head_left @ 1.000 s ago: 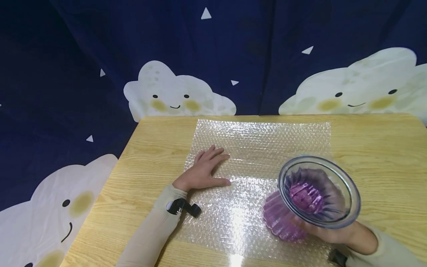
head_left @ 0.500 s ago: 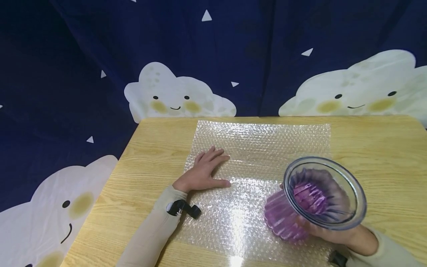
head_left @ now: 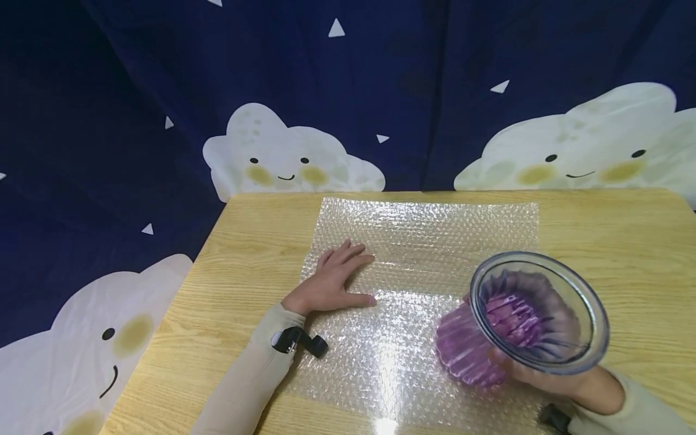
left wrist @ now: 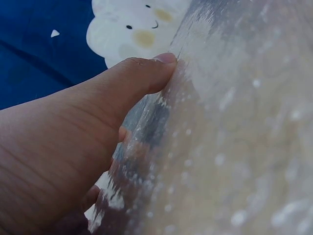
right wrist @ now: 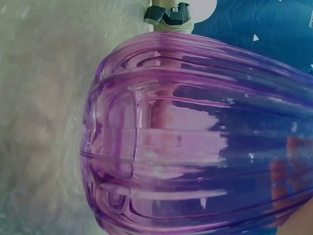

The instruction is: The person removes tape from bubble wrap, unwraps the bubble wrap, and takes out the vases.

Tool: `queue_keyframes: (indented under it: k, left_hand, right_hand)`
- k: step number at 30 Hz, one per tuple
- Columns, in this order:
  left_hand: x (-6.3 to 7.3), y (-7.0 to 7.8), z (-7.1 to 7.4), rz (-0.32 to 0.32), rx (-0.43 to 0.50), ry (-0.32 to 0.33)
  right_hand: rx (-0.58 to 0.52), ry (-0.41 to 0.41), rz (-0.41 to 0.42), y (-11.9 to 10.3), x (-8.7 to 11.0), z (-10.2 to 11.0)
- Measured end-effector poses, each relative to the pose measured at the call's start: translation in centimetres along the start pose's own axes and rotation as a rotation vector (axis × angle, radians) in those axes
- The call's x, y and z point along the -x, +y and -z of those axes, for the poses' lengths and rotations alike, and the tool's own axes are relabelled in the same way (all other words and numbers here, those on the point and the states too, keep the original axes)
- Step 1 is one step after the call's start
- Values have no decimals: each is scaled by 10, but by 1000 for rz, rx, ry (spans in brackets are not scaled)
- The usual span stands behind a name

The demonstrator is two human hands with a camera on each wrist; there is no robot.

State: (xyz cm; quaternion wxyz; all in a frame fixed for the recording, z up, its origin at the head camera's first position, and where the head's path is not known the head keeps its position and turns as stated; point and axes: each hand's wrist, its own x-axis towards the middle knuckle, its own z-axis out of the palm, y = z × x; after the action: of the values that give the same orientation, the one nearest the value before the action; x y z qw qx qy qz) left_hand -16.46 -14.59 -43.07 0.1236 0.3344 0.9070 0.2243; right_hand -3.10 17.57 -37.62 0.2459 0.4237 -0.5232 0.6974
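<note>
A ribbed glass vase [head_left: 467, 350], purple at the base and clear at its wide rim, is tilted over the right part of a bubble wrap sheet [head_left: 413, 235]. My right hand [head_left: 571, 383] grips it around the body, its fingers partly hidden behind the glass. In the right wrist view the vase's purple base [right wrist: 117, 147] fills the middle, with fingertips seen through the glass. Whether the base touches the wrap is hard to tell. My left hand [head_left: 331, 281] rests on the wrap's left side, fingers spread. Its thumb lies on the wrap in the left wrist view.
The wrap lies flat on a wooden table [head_left: 239, 254]. A dark blue curtain [head_left: 413, 72] with printed clouds hangs behind the table and along its left side. Black camera straps [head_left: 299, 340] sit on both wrists.
My right hand has moved the vase slightly to the right, its rim shifting most. The left hand stays on the wrap.
</note>
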Motion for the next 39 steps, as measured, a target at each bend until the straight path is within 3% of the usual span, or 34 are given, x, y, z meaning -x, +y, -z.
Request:
queue_keyframes:
  k: [2,9,15,21,39]
  left_hand:
    - [0,0,0,-2,-2,0]
    - [0,0,0,1,-5,-2]
    - [-1,0,0,4,-12,-3]
    - [-1,0,0,8,-15,-5]
    - [0,1,-1,3,-12,10]
  right_hand:
    - [-51,-5,-1,0,-2,-1]
    - [30,-4,-75,-3,0,8]
    - [-82,-26,-33,0,-8,9]
    - [-171,5,-13,3,-12,10]
    - [-165,86,3,-2,-25,22]
